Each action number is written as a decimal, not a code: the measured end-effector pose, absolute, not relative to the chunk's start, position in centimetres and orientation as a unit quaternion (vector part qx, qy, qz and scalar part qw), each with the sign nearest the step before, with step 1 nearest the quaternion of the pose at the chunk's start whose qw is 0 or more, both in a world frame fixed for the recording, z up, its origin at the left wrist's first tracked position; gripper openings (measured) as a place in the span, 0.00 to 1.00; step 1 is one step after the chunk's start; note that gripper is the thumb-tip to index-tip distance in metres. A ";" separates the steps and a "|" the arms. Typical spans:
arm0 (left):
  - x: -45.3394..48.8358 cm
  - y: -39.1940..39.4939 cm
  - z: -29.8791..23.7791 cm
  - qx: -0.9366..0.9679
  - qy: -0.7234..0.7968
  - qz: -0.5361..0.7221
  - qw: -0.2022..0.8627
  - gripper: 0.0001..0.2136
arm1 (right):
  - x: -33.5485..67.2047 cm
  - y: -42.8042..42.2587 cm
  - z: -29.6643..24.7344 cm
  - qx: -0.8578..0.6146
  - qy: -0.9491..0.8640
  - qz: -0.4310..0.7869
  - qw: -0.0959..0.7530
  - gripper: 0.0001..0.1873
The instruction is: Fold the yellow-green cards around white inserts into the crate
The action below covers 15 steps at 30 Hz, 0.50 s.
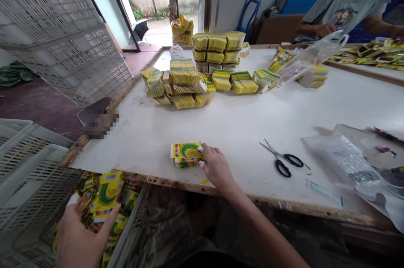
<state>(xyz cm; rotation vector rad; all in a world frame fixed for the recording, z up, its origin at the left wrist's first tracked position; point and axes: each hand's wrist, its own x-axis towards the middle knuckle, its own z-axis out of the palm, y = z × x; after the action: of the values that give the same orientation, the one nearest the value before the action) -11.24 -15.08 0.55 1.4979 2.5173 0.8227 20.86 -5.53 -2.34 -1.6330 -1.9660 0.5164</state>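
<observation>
Squaring a small stack of packets (186,154) at the table's (236,125) near edge, the right hand (217,168) grips its end between fingertips and thumb; even pressure would likely keep the edges flush. Below that edge, the left hand (80,234) pinches one packet (109,189) over a crate (34,188). The packets are flat and glossy yellow, with green swirls.

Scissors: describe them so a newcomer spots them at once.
On the big white table, look along the near edge. Right of the right hand, left of the clear plastic bag, lie the scissors. Black loop handles, blades open; everything nearby is packets or plastic.
</observation>
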 end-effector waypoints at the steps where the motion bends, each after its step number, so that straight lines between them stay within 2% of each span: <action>1: -11.5 -15.3 0.3 0.477 0.820 0.307 0.078 0.42 | 20.9 -5.1 -2.6 -0.601 -0.733 0.191 0.254 0.27; 6: -6.9 -16.2 -1.9 0.454 0.735 0.421 0.275 0.30 | 20.9 -4.7 -2.9 -0.586 -0.735 0.206 0.272 0.29; 10: -0.6 -15.7 -2.6 0.452 0.627 0.502 0.388 0.30 | 20.5 -6.3 -1.8 -0.571 -0.724 0.232 0.310 0.34; 12: 2.0 -15.2 -2.4 0.437 0.530 0.583 0.434 0.33 | 19.7 -8.0 -1.2 -0.540 -0.715 0.287 0.339 0.36; 15: 4.8 -14.3 -1.2 0.358 0.427 0.677 0.481 0.33 | 17.9 -11.1 -0.2 -0.440 -0.662 0.458 0.398 0.35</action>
<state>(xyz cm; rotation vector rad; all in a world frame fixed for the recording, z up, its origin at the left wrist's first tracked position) 4.80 -14.34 -1.21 0.8721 1.0406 1.6512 17.87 -11.12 -0.16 -1.1144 -1.6770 1.1600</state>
